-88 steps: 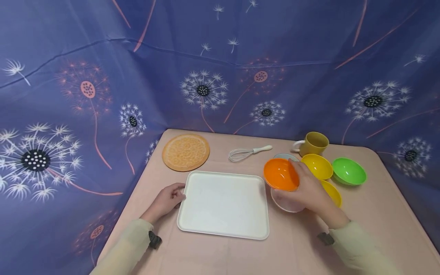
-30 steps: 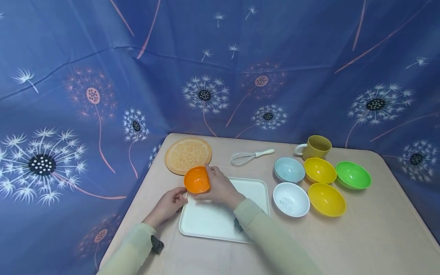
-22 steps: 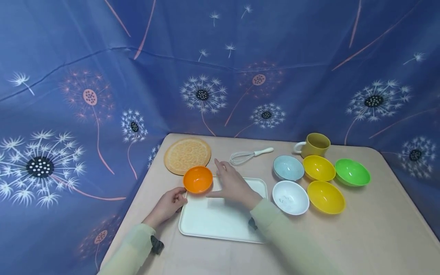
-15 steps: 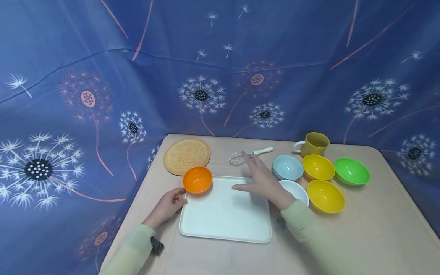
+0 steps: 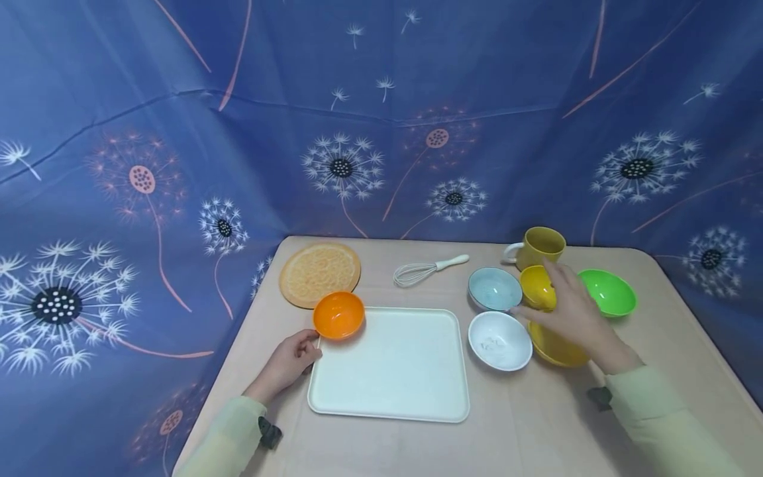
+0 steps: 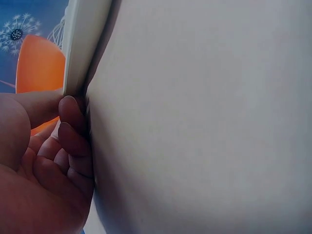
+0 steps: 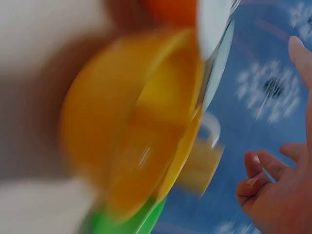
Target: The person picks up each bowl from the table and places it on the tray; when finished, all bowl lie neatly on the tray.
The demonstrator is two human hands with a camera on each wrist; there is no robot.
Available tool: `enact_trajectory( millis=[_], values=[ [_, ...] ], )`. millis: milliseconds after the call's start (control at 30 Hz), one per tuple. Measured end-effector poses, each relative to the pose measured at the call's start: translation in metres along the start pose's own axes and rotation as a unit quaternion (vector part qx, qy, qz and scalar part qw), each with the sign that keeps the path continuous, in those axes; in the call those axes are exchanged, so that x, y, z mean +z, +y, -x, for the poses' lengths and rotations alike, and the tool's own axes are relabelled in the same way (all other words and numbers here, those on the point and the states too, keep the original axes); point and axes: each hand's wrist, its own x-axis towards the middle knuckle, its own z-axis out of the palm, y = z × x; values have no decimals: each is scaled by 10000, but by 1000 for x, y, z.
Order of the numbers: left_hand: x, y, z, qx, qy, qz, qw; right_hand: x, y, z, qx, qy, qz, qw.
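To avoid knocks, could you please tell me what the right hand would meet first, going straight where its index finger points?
Probably the mug, just ahead of the right hand in the head view; depth is unclear, so it might pass above.

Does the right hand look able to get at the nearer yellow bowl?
Probably yes: the right hand holds nothing and hovers above the nearer yellow bowl, with nothing between them, though the white bowl sits close on one side.

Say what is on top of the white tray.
An orange bowl stands over the far left corner of the white tray. It hides that corner and its own base, so whether it rests wholly inside the rim is unclear.
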Motion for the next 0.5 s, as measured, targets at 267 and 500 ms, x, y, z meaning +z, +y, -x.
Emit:
enact_trajectory(
  millis=[267,500],
  values=[
    [0,-2,2,-10,61,6,10000,-35,89,-4,745,164,633,9951],
    [0,-2,-1,54,43,9,10000,-42,151,-1,893,-68,900,9919]
  ],
)
